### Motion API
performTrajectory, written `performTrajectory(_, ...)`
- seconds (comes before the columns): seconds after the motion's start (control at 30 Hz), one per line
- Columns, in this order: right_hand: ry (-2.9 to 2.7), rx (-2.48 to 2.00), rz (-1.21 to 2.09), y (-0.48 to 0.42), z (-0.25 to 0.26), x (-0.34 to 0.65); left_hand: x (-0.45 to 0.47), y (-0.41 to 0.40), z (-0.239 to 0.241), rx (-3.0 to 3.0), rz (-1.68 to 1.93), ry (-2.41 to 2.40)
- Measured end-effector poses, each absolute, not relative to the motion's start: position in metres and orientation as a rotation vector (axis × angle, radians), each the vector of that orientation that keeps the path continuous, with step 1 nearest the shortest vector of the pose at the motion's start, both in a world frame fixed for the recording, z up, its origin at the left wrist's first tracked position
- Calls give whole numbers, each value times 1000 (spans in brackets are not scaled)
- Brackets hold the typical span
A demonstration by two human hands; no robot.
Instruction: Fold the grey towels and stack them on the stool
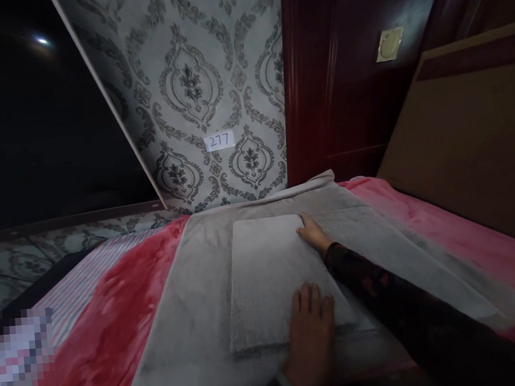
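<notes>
A grey towel lies spread over a red blanket on a bed. A folded section of the towel forms a lighter rectangle on top of it. My left hand rests flat on the near right corner of that fold, fingers stretched out. My right hand, in a dark patterned sleeve, reaches across to the fold's far right corner; its fingers are curled at the edge, and I cannot make out whether they pinch the cloth.
A striped sheet shows at the left of the bed. Patterned wallpaper with a label reading 277 stands behind, beside dark red wood panelling. A brown headboard runs along the right. A dark window is at left.
</notes>
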State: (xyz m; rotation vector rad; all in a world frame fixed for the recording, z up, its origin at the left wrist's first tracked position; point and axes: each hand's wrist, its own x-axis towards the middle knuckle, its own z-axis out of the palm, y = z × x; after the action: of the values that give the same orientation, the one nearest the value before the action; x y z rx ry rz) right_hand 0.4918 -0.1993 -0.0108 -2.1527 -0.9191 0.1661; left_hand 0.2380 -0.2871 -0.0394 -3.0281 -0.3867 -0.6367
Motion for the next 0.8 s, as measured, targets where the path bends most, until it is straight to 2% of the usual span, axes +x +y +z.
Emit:
performTrajectory(0.27, -1102, -2129, 30, -203, -19, 502, 239, -291, -23, -3037, -589, -386)
performTrajectory(0.8, -1316, -2307, -29, -200, -25, 506, 233, -297, -24, -2998, -553, -346)
